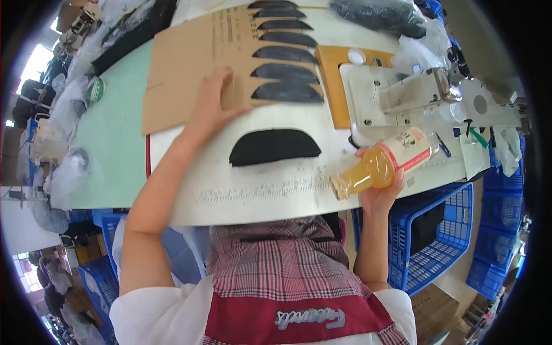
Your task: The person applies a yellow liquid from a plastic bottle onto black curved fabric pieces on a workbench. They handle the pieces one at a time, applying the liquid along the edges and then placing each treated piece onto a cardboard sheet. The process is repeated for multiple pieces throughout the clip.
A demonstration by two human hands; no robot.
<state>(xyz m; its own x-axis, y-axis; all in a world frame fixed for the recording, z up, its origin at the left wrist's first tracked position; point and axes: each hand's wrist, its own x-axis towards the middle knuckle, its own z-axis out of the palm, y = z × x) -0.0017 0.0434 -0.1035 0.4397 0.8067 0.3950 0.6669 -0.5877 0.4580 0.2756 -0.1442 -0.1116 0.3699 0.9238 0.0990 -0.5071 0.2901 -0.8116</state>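
My left hand (215,109), thumb and fingers apart, lies on a large brown cardboard sheet (181,72). Along the sheet's right edge runs a column of several dark half-moon pieces (286,92), flat side down. A single black half-moon piece (275,147) lies by itself on the white table, to the right of my left forearm and nearer to me. In my right hand (384,194) is a clear bottle (380,163) with amber liquid and a white and red label. It is tilted, its neck pointing left and toward me, above the table's front right part.
A white sewing machine (397,98) stands at the right, with a wooden board (332,86) beside it. Ruler markings (259,190) run along the table's front. A blue crate (431,241) sits below at the right. Plastic-wrapped dark material (379,17) lies at the back.
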